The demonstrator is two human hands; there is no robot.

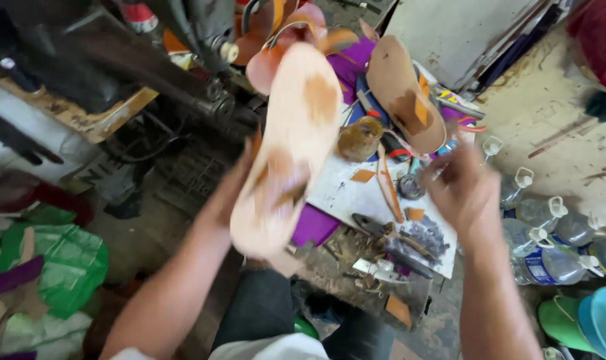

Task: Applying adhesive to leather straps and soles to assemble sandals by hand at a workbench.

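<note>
Pale pink leather fills the middle of my view: a sandal sole (293, 143) with darker brown patches, held up lengthwise with its underside towards me. My left hand (239, 193) grips it at the lower end, fingers wrapped around its left edge, and the sole is blurred. Curved orange-pink straps (296, 27) arch at its far end.

My right hand (463, 190) is off to the right, well apart from the sole, fingers loosely curled and holding nothing that I can make out; it is blurred too, so I cannot tell more than that.

Between my hands, lower down, lies a cluttered white work board (349, 193). A second sole, brown and tan (403, 93), lies at its far side, tilted, with an orange patch on it. A small brownish glue pot (359, 139) stands just beside my raised sole, near the board's middle. A thin tan strap (388, 187) runs across the board, small orange offcuts (363, 176) lie beside it, and dark pliers (376, 227) rest near the front edge next to a grey heap of scraps (426, 235). A purple sheet (314, 225) sticks out beneath the board at its left.

To the right, on the concrete floor, clear plastic bottles (549, 233) lie bunched together. At the left a green plastic bag (69, 263) is crumpled, and a dark sewing machine (203, 33) stands at the top.
</note>
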